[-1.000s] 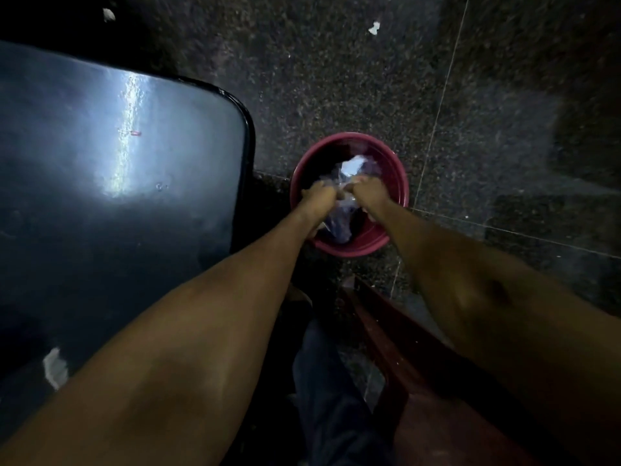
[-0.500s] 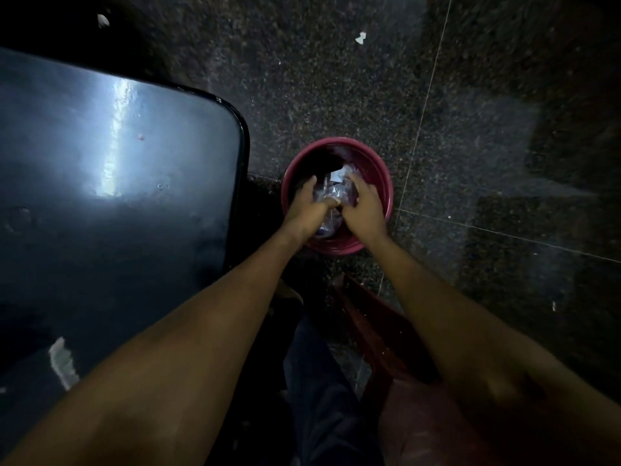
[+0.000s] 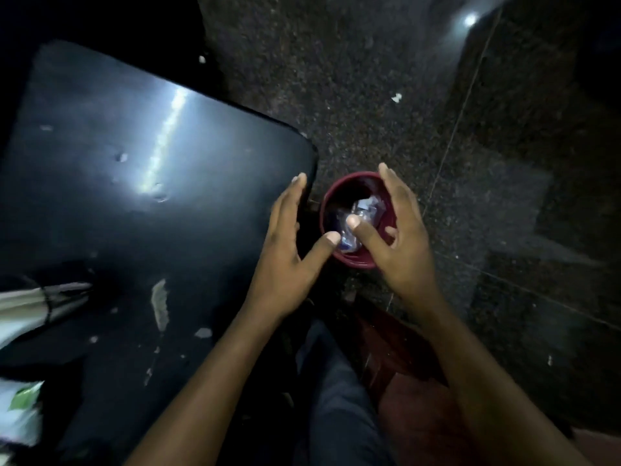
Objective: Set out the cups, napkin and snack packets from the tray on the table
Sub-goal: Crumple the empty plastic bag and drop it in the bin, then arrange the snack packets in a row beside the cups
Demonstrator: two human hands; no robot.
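A dark red round tub (image 3: 356,261) stands on the floor beside the table corner. Crumpled clear and bluish plastic wrappers (image 3: 361,213) lie inside it. My left hand (image 3: 289,250) hovers above the tub's left side, over the table edge, fingers spread and holding nothing. My right hand (image 3: 400,240) hovers over the tub's right side, also spread and empty. The black glossy table (image 3: 117,196) fills the left of the view. A white and green packet (image 3: 20,412) shows at the bottom left edge.
A white folded object with a dark band (image 3: 37,304) lies at the table's left edge. Small scraps dot the tabletop. The dark speckled tile floor (image 3: 437,95) spreads right. A red seat (image 3: 413,408) and my dark trouser leg (image 3: 339,398) are below.
Both hands have come up out of the red tub and opened, leaving the wrappers inside. The view has pulled back and swung left, showing more of the table.
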